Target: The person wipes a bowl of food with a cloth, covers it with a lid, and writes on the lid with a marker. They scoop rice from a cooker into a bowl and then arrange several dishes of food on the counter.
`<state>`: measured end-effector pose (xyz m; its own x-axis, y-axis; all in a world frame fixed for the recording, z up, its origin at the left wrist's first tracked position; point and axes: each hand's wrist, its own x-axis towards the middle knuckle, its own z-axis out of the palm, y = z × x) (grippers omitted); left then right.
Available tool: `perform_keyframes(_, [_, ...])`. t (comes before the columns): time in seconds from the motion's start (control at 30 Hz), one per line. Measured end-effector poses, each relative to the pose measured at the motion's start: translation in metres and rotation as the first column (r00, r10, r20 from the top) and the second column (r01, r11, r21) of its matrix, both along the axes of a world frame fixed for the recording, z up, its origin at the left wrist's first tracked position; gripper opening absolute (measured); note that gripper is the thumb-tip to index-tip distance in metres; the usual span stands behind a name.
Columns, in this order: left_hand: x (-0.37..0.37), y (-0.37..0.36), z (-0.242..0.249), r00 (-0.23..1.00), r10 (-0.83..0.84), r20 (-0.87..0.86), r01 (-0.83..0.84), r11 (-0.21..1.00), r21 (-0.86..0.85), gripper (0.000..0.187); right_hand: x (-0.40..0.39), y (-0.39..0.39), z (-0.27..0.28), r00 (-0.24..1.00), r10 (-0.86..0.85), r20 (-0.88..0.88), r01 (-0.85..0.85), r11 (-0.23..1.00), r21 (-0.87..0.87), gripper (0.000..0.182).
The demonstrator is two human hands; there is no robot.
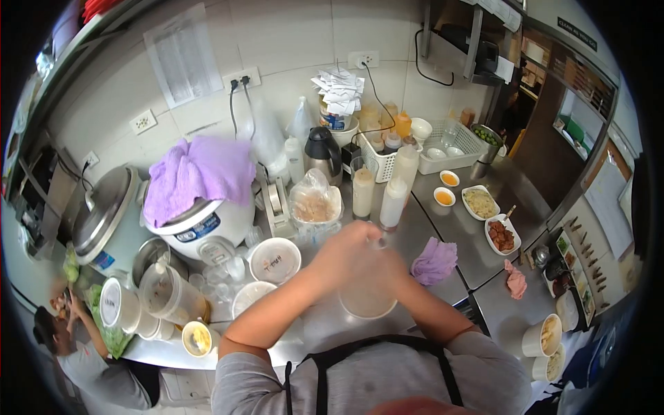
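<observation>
My left hand [354, 243] is held above the front of the steel counter, its fingers curled closed. What it grips, if anything, does not show. Close beneath it, my right hand [382, 268] is smeared by motion and its fingers cannot be made out. Under both hands stands a round pale tub [369, 308], partly covered by them; its contents are blurred. Squeeze bottles [394, 197] stand just beyond my hands. A crumpled purple cloth [435, 261] lies to the right, and a white lidded tub [275, 261] to the left.
A rice cooker [200, 225] with a purple towel [200, 173] on top is at the left. Plastic tubs [169, 294] crowd the front left. Food dishes [481, 203] and a white basket [449, 152] are at the right. Another person [97, 360] works at far left.
</observation>
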<state>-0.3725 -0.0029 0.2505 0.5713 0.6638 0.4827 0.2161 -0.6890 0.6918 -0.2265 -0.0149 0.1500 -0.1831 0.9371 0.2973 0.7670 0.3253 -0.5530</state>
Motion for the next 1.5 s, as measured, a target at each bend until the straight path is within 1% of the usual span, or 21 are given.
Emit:
perform_keyframes(0.03, [0.001,-0.011,-0.005,0.998,0.047,0.050,-0.048,0.999,0.019,0.027,-0.001,-0.011,0.010,0.958,0.061,-0.280,-0.037,0.995,0.092,0.022])
perform_keyframes(0.13, [-0.001,-0.026,-0.033,0.974,0.227,-0.026,-0.228,0.972,-0.050,0.029,0.003,-0.026,0.019,0.677,0.069,-0.733,-0.153,0.987,-0.048,0.015])
perform_keyframes(0.17, [-0.003,-0.033,-0.036,0.997,-0.071,-0.016,0.067,0.980,-0.186,0.030,0.004,-0.029,0.018,0.626,0.093,-0.774,-0.191,0.981,-0.036,0.011])
perform_keyframes(0.27, [0.009,-0.060,-0.069,0.995,0.069,-0.072,-0.081,0.980,-0.183,0.027,0.004,-0.051,0.037,0.788,0.059,-0.613,-0.155,0.982,-0.105,0.013])
perform_keyframes(0.37, [0.014,-0.079,-0.073,0.987,-0.149,-0.055,0.095,0.830,-0.549,0.022,0.016,-0.057,0.029,0.775,0.074,-0.628,-0.232,0.957,-0.172,0.017])
perform_keyframes(0.43, [0.017,-0.082,-0.077,0.971,-0.236,-0.030,0.167,0.768,-0.618,0.022,0.022,-0.060,0.029,0.735,0.048,-0.677,-0.283,0.928,-0.242,0.020])
perform_keyframes(0.53, [0.022,-0.085,-0.080,0.943,-0.278,0.183,0.331,0.726,-0.603,0.024,0.013,-0.072,0.043,0.766,-0.051,-0.640,-0.248,0.896,-0.369,0.018])
perform_keyframes(0.57, [0.022,-0.085,-0.082,0.955,-0.270,0.119,0.281,0.708,-0.648,0.025,0.015,-0.072,0.039,0.778,-0.023,-0.628,-0.246,0.909,-0.337,0.019])
perform_keyframes(0.6, [0.022,-0.092,-0.073,0.978,-0.162,0.129,0.196,0.525,-0.828,0.027,0.019,-0.073,0.033,0.789,0.001,-0.614,-0.244,0.918,-0.312,0.020])
perform_keyframes(0.63, [0.021,-0.094,-0.072,0.958,-0.206,0.200,0.275,0.465,-0.841,0.027,0.021,-0.079,0.025,0.764,0.050,-0.644,-0.252,0.941,-0.227,0.020])
perform_keyframes(0.67, [0.020,-0.101,-0.082,0.933,-0.294,0.210,0.347,0.564,-0.750,0.027,0.024,-0.080,0.020,0.737,0.106,-0.668,-0.254,0.958,-0.129,0.021])
perform_keyframes(0.7, [0.020,-0.109,-0.091,0.902,-0.380,0.206,0.419,0.649,-0.635,0.027,0.030,-0.070,0.023,0.392,0.017,-0.920,-0.247,0.965,-0.087,0.019])
perform_keyframes(0.73, [0.019,-0.113,-0.097,0.868,-0.463,0.182,0.488,0.723,-0.490,0.028,0.038,-0.059,0.025,-0.027,-0.048,-0.999,-0.200,0.979,-0.041,0.018])
perform_keyframes(0.77, [0.013,-0.109,-0.092,0.803,-0.582,0.129,0.531,0.601,-0.598,0.028,0.050,-0.051,0.024,-0.004,-0.067,-0.998,-0.231,0.971,-0.064,0.018])
perform_keyframes(0.83, [-0.005,-0.101,-0.087,0.968,-0.238,0.080,0.192,0.498,-0.846,0.029,0.068,-0.044,0.021,0.029,-0.097,-0.995,-0.285,0.953,-0.101,0.018])
perform_keyframes(0.87, [-0.011,-0.092,-0.112,0.997,0.050,0.058,0.023,0.529,-0.848,0.029,0.060,-0.048,0.012,0.174,-0.174,-0.969,-0.225,0.951,-0.212,0.017])
perform_keyframes(0.9, [-0.017,-0.080,-0.111,0.948,0.306,-0.091,-0.241,0.498,-0.833,0.026,0.045,-0.051,0.003,0.312,-0.253,-0.916,-0.152,0.938,-0.310,0.016])
perform_keyframes(0.93, [-0.026,-0.066,-0.132,0.919,0.394,0.006,-0.198,0.476,-0.857,0.024,0.031,-0.053,-0.006,0.439,-0.329,-0.836,-0.067,0.916,-0.395,0.015])
perform_keyframes(0.97, [-0.030,-0.055,-0.157,0.871,0.481,0.100,-0.152,0.458,-0.876,0.023,0.021,-0.053,-0.013,0.456,-0.308,-0.835,-0.083,0.919,-0.385,0.013])
perform_keyframes(1.1, [-0.022,-0.049,-0.172,0.845,0.505,0.177,-0.004,0.336,-0.942,0.025,0.001,-0.047,-0.028,0.512,-0.242,-0.824,-0.084,0.941,-0.328,0.015])
perform_keyframes(1.5, [-0.021,-0.044,-0.178,0.861,0.454,0.230,0.084,0.319,-0.944,0.021,-0.004,-0.040,-0.040,0.648,-0.317,-0.693,0.052,0.926,-0.375,0.017])
